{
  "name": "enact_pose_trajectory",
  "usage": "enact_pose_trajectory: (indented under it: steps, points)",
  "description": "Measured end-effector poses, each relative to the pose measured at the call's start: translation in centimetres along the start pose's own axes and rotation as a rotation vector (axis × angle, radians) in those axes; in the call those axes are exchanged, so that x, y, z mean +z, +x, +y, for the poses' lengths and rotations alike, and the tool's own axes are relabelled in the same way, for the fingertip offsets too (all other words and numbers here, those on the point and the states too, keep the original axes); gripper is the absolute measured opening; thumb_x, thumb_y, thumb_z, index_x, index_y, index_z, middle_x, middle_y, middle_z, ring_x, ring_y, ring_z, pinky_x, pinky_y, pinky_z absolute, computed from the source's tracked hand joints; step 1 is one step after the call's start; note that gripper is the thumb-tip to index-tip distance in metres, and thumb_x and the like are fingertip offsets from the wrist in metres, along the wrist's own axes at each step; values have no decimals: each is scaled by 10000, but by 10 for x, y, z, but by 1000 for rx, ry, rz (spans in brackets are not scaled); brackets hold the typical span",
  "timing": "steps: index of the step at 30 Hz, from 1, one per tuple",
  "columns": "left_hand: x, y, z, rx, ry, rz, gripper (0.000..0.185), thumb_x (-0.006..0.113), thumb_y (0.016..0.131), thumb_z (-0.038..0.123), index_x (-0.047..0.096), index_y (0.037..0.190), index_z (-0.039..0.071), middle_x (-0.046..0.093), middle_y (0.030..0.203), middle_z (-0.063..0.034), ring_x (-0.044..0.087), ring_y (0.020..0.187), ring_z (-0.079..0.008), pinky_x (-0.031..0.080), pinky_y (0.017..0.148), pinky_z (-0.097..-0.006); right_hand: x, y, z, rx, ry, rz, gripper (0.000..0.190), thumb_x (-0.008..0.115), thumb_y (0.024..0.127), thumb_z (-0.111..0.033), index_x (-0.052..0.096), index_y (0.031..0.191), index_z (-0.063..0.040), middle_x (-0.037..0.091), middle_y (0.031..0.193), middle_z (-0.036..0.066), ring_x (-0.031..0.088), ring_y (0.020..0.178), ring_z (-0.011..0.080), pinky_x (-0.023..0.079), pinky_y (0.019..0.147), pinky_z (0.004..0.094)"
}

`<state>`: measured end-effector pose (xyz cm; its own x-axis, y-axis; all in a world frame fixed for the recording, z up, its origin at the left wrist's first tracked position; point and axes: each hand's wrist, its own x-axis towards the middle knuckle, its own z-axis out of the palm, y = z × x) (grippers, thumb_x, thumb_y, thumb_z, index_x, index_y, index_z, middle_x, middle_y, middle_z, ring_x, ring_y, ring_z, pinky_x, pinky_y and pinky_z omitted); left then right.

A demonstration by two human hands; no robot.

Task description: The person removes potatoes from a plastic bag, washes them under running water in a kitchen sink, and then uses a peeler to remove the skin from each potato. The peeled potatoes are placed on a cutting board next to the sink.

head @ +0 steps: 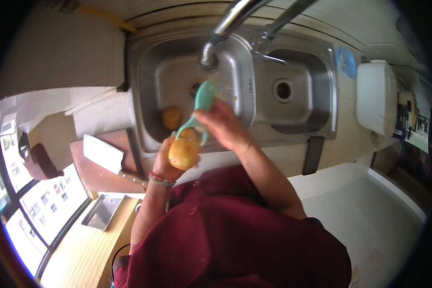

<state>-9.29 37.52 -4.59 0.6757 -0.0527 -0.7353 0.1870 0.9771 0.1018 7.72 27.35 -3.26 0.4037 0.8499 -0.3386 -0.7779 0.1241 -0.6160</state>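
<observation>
A yellow potato (183,154) rests in my left hand (161,162), held just over the front rim of the left sink basin. My right hand (224,124) grips a mint-green Y-shaped peeler (204,95) by its handle. The peeler's forked head spans the far end of the potato; its blade is too blurred to make out. A second potato (171,118) lies in the left corner of the stainless steel basin (158,79), beyond my left hand. Small scraps stick to the basin floor near the drain.
A chrome faucet (216,36) reaches over the left basin. The right basin (302,104) has an open drain. To the left, a cleaver (102,153) lies on a brown cutting board (90,176), above a metal tray (103,211). A white plastic container (376,97) stands at right.
</observation>
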Motion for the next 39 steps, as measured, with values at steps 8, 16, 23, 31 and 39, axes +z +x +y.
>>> enact_pose_trajectory:
  steps: [8,16,23,31,39]
  points:
    - [-12,7,4,33,9,146,473,437,904,470,534,1107,55,608,882,-210,611,660,-312,533,495,-385,-60,30,21,-236,-547,492,167,643,839,-132,554,947,-41,602,798,25,582,699,107,486,655,255]
    - [-17,11,3,-1,7,25,480,421,902,469,524,1139,65,610,941,-173,607,742,-317,519,556,-415,-22,-7,38,-50,-56,268,172,655,831,-250,548,819,-115,510,694,-60,463,603,23,374,517,196]
    - [-8,-9,-2,19,-57,-56,455,399,919,458,512,1153,84,611,958,-135,610,715,-324,518,562,-398,14,-27,27,-106,-172,163,161,636,853,-229,551,886,-97,514,730,-54,478,661,24,394,557,208]
    - [-26,-29,1,57,17,-135,368,377,945,377,524,1133,98,606,992,-63,590,872,-229,515,642,-404,50,-39,45,-96,-347,12,147,633,873,-189,556,925,-75,550,769,-49,496,689,12,409,588,184]
    - [-35,-44,5,88,169,-211,456,326,926,433,499,1132,64,609,923,-180,613,708,-327,513,541,-397,50,-29,47,-84,-221,46,112,623,870,-169,564,911,-83,550,791,-47,492,692,30,416,619,210]
